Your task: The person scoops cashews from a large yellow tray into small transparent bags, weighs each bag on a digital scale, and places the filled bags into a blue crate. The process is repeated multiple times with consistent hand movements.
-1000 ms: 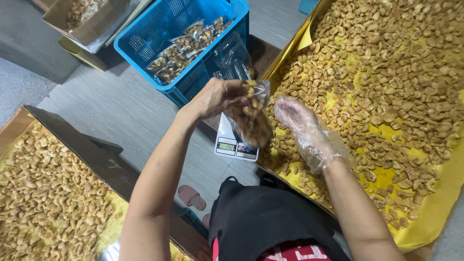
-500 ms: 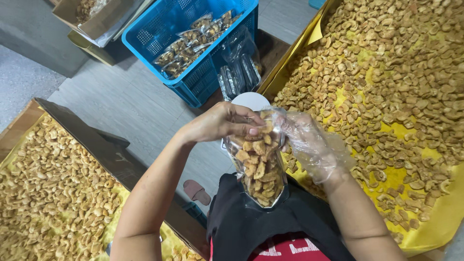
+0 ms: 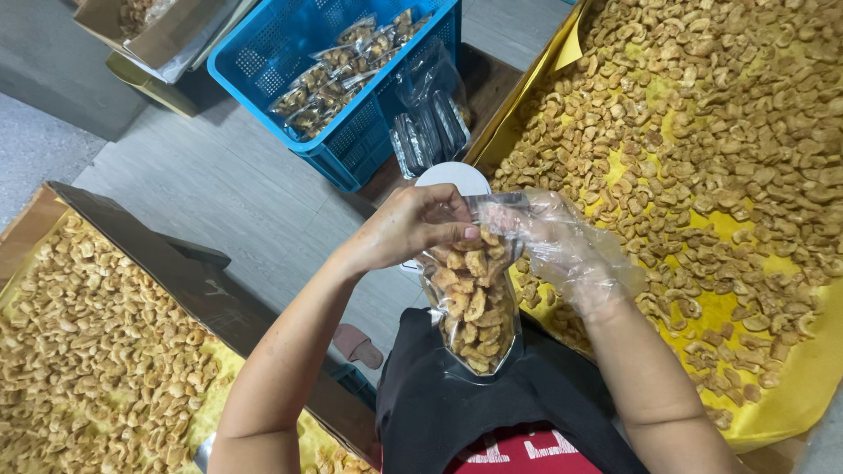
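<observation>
A clear plastic pouch (image 3: 474, 307) full of roasted cashews hangs upright in front of my lap. My left hand (image 3: 413, 226), bare, pinches the pouch's top edge on its left side. My right hand (image 3: 558, 241), in a loose clear plastic glove, pinches the same top edge on the right. Just behind the pouch, a small white scale (image 3: 452, 178) shows its round pan. To the right spreads a large tray of cashews on yellow paper (image 3: 702, 175).
A blue plastic crate (image 3: 351, 132) at the top holds several filled pouches. A stack of empty clear bags (image 3: 430, 132) leans by it. A second cashew tray (image 3: 88, 351) lies at the lower left. A cardboard box (image 3: 149, 35) sits at the top left.
The pouch came off the scale and down toward my lap. My right hand left the cashew tray and joined the left at the pouch's top edge.
</observation>
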